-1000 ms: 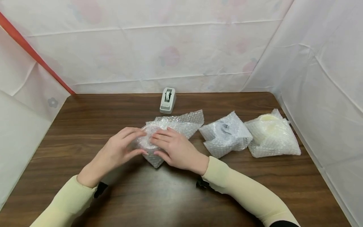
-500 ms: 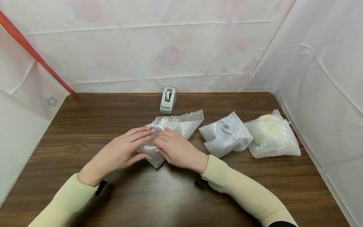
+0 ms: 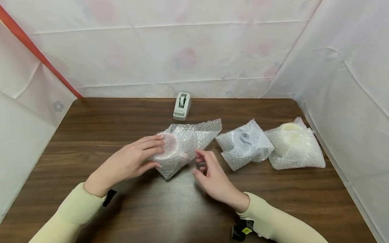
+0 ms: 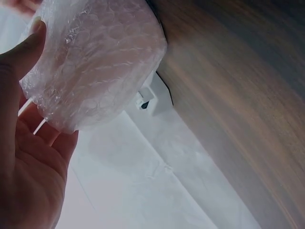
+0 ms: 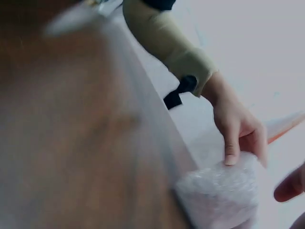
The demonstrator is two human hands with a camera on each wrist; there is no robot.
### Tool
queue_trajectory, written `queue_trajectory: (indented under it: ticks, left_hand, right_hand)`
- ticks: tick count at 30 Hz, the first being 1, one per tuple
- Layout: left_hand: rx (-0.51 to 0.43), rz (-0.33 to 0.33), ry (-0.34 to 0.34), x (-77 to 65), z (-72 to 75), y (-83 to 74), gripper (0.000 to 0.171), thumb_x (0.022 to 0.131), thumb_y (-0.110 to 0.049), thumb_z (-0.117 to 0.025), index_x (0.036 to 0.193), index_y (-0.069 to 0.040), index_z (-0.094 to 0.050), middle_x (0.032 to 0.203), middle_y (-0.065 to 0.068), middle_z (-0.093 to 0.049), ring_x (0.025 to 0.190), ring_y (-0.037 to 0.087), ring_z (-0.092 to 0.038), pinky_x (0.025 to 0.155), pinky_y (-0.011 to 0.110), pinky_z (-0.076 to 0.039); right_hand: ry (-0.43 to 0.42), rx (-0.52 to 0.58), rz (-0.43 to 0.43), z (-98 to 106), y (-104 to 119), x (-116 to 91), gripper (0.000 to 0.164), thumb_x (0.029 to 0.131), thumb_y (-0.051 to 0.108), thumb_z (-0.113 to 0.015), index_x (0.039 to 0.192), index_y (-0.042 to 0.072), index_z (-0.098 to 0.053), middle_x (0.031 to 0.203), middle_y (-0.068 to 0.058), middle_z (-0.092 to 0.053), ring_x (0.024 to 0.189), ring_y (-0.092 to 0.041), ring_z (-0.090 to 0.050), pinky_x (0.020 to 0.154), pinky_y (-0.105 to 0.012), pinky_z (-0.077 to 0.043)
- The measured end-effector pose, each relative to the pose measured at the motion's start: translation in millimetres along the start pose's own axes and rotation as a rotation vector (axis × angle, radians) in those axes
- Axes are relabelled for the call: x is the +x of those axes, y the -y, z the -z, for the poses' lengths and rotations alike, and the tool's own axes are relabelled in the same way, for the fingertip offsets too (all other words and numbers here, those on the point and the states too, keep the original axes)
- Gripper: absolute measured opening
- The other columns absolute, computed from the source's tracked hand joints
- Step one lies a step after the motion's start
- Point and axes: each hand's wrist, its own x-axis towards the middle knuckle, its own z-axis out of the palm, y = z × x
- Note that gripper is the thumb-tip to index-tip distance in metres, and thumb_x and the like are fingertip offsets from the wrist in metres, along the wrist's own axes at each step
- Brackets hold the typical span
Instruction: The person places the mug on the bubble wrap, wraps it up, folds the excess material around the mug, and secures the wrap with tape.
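Note:
A pinkish round thing wrapped in bubble wrap [image 3: 182, 145] lies at the middle of the table, a loose flap of the wrap pointing to the back right. My left hand [image 3: 132, 160] holds its left side, fingers over the top and thumb at the near side. In the left wrist view the thumb and fingers of the left hand [image 4: 35, 157] lie on either side of the wrapped bundle [image 4: 100, 62]. Just off the bundle's right side is my right hand [image 3: 214, 177], fingers loosely bent with nothing between them. What exactly the wrap covers cannot be made out.
A white tape dispenser [image 3: 182, 106] stands behind the bundle. To the right lie two more bubble-wrapped bundles, one whitish with dark marks [image 3: 245, 143] and one pale yellow [image 3: 293, 145]. Pale cloth sheets [image 3: 194, 50] hang round the wooden table [image 3: 121, 114].
My right hand has come off the bundle and moved right and nearer the front. The left hand has slid farther over the bundle and now keeps hold of it.

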Motion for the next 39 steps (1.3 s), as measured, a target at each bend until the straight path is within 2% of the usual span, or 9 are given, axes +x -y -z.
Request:
queue_trajectory:
  ticks: [3,6,11,16,21,25,29,33,39]
  left_hand:
    - [-0.032,-0.021,-0.005,-0.7,2.0,2.7,0.037,0.086,-0.027,-0.079,0.114,-0.004,-0.071,0.133,0.014,-0.061,0.130,0.031,-0.051,0.114,0.028,-0.028]
    - [-0.075,-0.045,-0.009,-0.5,4.2,6.3,0.039,0.086,-0.027,-0.079,0.116,-0.004,-0.071,0.133,0.014,-0.061,0.128,0.032,-0.052,0.114,0.025,-0.028]
    - [-0.143,-0.066,0.004,-1.0,6.9,12.0,0.042,0.079,-0.021,-0.085,0.116,-0.005,-0.071,0.132,0.012,-0.062,0.128,0.032,-0.052,0.113,0.023,-0.028]
    - [-0.162,-0.061,0.031,-2.7,7.3,14.5,0.042,0.074,-0.017,-0.088,0.112,-0.009,-0.073,0.131,0.008,-0.062,0.129,0.031,-0.052,0.112,0.021,-0.029]
    - [-0.171,-0.044,0.055,-2.1,9.0,13.3,0.041,0.074,-0.017,-0.088,0.112,-0.010,-0.073,0.132,0.008,-0.062,0.131,0.030,-0.050,0.112,0.022,-0.029]
    - [-0.172,-0.038,0.062,-0.1,10.1,12.6,0.041,0.074,-0.017,-0.088,0.112,-0.010,-0.073,0.133,0.008,-0.062,0.131,0.030,-0.050,0.112,0.021,-0.029]
    - [-0.161,-0.041,0.072,4.0,9.2,13.0,0.041,0.074,-0.016,-0.088,0.111,-0.010,-0.074,0.133,0.006,-0.061,0.131,0.029,-0.050,0.110,0.020,-0.031]
    - [-0.194,-0.011,0.069,7.9,6.1,13.8,0.047,0.070,-0.013,-0.091,0.114,-0.009,-0.073,0.134,0.006,-0.061,0.131,0.028,-0.050,0.108,0.019,-0.034]
    - [-0.307,0.161,-0.109,7.9,-3.1,15.9,0.084,0.054,-0.013,-0.099,0.127,-0.001,-0.059,0.143,0.012,-0.051,0.134,0.027,-0.045,0.111,0.022,-0.031]
  right_hand:
    - [0.008,0.276,-0.224,0.7,-8.5,-0.8,0.062,0.095,0.007,-0.061,0.150,-0.002,-0.034,0.143,-0.022,-0.042,0.129,-0.036,-0.046,0.104,-0.047,-0.043]
    - [0.012,0.567,-0.357,2.2,-17.1,7.3,0.066,0.100,0.016,-0.056,0.154,-0.002,-0.022,0.153,-0.023,-0.032,0.139,-0.036,-0.035,0.112,-0.050,-0.033]
    - [-0.018,0.902,-0.358,1.5,-28.9,31.0,0.056,0.104,0.024,-0.052,0.151,0.005,-0.030,0.149,-0.012,-0.042,0.141,-0.028,-0.035,0.115,-0.050,-0.026]
    - [-0.043,0.975,-0.344,-10.0,-32.0,52.3,0.051,0.103,0.015,-0.053,0.149,0.005,-0.034,0.136,-0.006,-0.054,0.127,-0.020,-0.049,0.111,-0.042,-0.032]
    - [-0.009,0.952,-0.301,-18.8,-28.4,62.1,0.054,0.104,0.010,-0.045,0.155,0.008,-0.029,0.149,-0.013,-0.044,0.133,-0.023,-0.044,0.113,-0.039,-0.031]
    - [0.051,0.871,-0.200,-20.4,-22.3,63.8,0.048,0.106,0.011,-0.042,0.154,0.006,-0.035,0.154,-0.014,-0.040,0.138,-0.024,-0.040,0.113,-0.039,-0.031]
    - [0.145,0.635,-0.061,-19.7,-18.0,62.3,0.047,0.106,0.011,-0.043,0.150,-0.002,-0.037,0.151,-0.017,-0.043,0.135,-0.026,-0.044,0.111,-0.038,-0.035]
    - [0.234,0.341,0.083,-15.8,-18.3,60.9,0.049,0.106,0.012,-0.045,0.153,0.003,-0.036,0.153,-0.014,-0.041,0.137,-0.024,-0.041,0.113,-0.037,-0.032]
    - [0.280,0.061,0.311,-7.0,-20.8,63.2,0.053,0.106,0.017,-0.048,0.156,0.010,-0.032,0.163,0.002,-0.022,0.148,-0.015,-0.021,0.119,-0.037,-0.018]
